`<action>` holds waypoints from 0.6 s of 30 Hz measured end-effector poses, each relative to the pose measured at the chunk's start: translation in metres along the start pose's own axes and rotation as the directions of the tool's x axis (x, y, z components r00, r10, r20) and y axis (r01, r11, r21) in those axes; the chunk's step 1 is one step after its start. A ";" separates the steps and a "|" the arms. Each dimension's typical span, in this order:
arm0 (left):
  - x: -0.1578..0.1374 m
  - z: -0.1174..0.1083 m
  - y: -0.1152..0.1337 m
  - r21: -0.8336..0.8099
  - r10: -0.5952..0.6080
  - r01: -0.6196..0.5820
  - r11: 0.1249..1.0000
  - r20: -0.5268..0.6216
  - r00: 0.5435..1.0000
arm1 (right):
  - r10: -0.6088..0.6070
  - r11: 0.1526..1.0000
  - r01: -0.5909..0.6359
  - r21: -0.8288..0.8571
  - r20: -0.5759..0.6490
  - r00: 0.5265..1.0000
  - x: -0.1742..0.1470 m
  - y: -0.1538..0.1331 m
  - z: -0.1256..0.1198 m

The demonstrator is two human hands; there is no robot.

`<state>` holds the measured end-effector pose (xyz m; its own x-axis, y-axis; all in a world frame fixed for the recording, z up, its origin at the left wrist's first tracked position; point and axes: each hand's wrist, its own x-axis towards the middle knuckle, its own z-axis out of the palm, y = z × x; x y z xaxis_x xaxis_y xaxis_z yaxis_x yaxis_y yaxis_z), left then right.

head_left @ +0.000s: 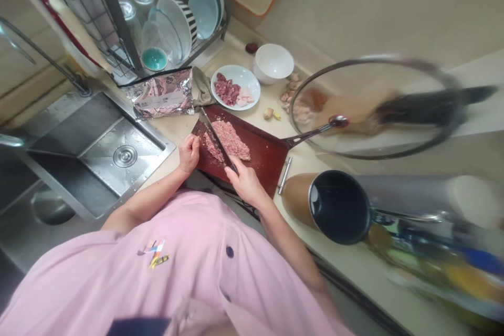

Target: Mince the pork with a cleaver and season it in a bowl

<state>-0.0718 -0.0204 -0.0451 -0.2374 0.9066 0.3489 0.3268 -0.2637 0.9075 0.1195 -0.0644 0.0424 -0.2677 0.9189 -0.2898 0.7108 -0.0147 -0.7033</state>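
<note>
A dark red cutting board (262,155) lies on the counter in front of me, with a metal handle at its right end. Pale pink minced meat (230,139) is spread over its left half. My right hand (246,182) is wrapped round the handle of a kitchen knife (214,139), whose blade rests across the mince, pointing away to the left. My left hand (189,153) is closed in a fist at the board's left edge; what is inside it, if anything, is hidden. Behind the board, a white plate (236,106) holds dark red meat pieces (227,89) and paler pieces (244,97).
A steel sink (114,131) is at left, beside a silvery packet (161,97) and a dish rack (129,58). A white bowl (273,63) and ginger pieces (269,113) stand behind. At right are a glass lid (378,155) and a dark pot (339,207).
</note>
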 end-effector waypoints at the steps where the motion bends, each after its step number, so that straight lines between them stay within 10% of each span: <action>1: 0.000 0.000 0.000 0.000 0.004 -0.004 1.000 -0.004 1.000 | -0.004 1.000 0.004 -0.004 0.005 1.000 0.000 0.000 0.000; 18: 0.001 0.000 0.001 0.017 -0.009 0.009 1.000 0.005 1.000 | 0.068 0.997 -0.070 -0.029 -0.053 0.996 0.002 0.003 -0.005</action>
<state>-0.0714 -0.0199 -0.0442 -0.2353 0.9107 0.3396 0.3406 -0.2500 0.9064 0.1240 -0.0604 0.0429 -0.1840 0.9352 -0.3026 0.7462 -0.0675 -0.6622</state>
